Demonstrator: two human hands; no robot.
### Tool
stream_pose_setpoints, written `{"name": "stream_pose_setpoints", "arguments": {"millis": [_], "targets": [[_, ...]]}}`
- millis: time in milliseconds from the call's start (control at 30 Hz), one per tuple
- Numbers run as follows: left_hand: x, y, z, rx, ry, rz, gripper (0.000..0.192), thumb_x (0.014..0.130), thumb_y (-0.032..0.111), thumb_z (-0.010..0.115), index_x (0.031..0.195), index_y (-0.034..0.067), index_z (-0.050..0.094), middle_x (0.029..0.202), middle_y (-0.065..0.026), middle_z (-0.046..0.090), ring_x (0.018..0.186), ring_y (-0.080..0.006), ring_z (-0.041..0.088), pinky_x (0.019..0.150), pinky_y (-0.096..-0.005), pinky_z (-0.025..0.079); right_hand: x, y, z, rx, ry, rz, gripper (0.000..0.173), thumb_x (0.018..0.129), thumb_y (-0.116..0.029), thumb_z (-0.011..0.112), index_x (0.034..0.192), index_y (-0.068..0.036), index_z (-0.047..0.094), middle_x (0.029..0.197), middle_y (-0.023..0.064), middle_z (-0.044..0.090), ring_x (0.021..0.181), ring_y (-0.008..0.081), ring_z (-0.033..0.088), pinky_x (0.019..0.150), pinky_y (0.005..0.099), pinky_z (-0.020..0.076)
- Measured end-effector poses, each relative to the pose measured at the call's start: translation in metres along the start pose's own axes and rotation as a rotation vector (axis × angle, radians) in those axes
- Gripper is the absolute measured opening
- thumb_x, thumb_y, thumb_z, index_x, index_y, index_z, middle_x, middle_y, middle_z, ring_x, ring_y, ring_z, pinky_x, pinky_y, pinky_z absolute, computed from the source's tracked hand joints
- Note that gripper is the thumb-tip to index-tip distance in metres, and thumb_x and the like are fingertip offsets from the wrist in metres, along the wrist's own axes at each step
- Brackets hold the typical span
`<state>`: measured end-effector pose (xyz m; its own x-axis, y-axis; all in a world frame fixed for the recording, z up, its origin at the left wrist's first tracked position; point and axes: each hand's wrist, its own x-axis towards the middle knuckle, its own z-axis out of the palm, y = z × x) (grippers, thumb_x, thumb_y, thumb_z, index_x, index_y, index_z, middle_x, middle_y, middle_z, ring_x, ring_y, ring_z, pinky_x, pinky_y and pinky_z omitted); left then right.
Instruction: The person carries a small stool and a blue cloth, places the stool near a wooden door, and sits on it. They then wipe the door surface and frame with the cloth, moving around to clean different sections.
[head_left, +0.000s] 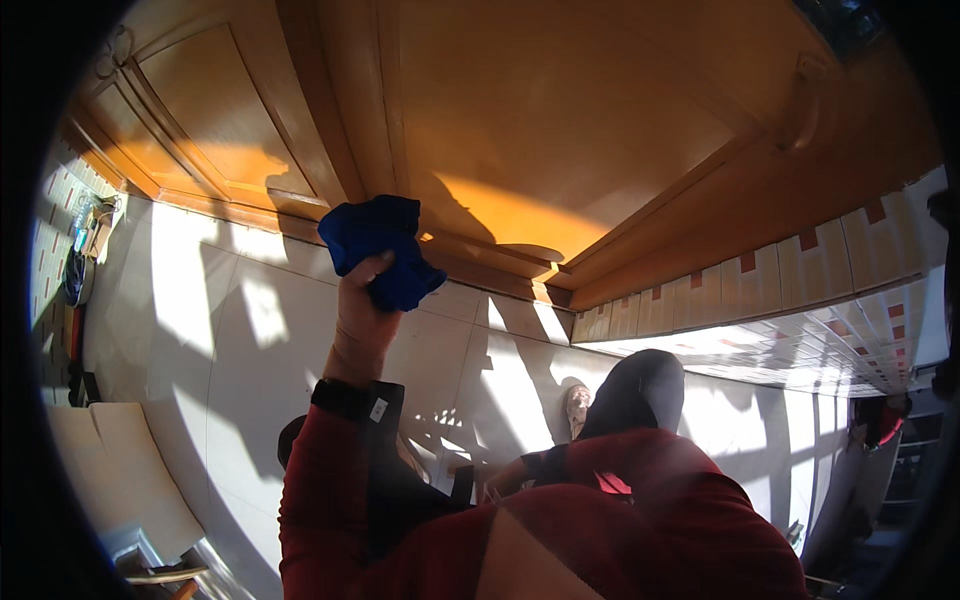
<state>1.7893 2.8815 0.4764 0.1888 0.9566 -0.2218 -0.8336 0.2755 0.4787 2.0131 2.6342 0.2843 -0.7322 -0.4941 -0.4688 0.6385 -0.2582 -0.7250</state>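
Observation:
My left hand (367, 292) is wrapped around a bunched dark blue cloth (382, 251). The cloth is level with the lower part of the varnished wooden doors (555, 90); whether it touches the wood I cannot tell. Down by my lap is my right hand (508, 478), partly hidden by my body, so what its fingers do is unclear. Sunlight and my shadow fall across the panels. A curved handle (806, 105) sits on the right-hand wood, and ring-like metal pulls (115, 51) show at the far left.
A tiled wall (750, 277) juts out on the right. Pale floor tiles (255, 375) lie under me in patches of sun. Lower left stands a beige piece of furniture (127, 465). Small items, including a cardboard box (99, 231), rest by the left wall.

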Motion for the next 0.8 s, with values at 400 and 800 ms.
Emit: {"name": "stream_pose_setpoints", "arguments": {"millis": [400, 800], "targets": [[-0.089, -0.041, -0.006, 0.476, -0.022, 0.158, 0.061, 0.078, 0.002, 0.075, 0.134, 0.005, 0.052, 0.118, -0.0101, 0.064, 0.109, -0.0283, 0.064, 0.097, -0.0393, 0.053, -0.168, -0.22, 0.014, 0.292, 1.257, -0.819, 0.089, 0.097, -0.074, 0.038, 0.162, -0.027, 0.001, 0.162, 0.0129, 0.022, 0.143, 0.0325, 0.037, 0.108, 0.051, 0.0411], [-0.088, -0.081, 0.021, 1.155, -0.574, 0.521, 0.109, 0.079, 0.019, 0.084, 0.161, 0.013, 0.012, 0.166, -0.0139, 0.007, 0.152, -0.0334, 0.02, 0.121, -0.0477, 0.026, -0.419, -0.374, 0.17, -1.351, 2.359, -0.955, 0.047, 0.094, -0.022, 0.073, 0.136, -0.004, 0.057, 0.112, 0.0091, 0.068, 0.101, 0.0154, 0.066, 0.088, 0.03, 0.0563]]}}
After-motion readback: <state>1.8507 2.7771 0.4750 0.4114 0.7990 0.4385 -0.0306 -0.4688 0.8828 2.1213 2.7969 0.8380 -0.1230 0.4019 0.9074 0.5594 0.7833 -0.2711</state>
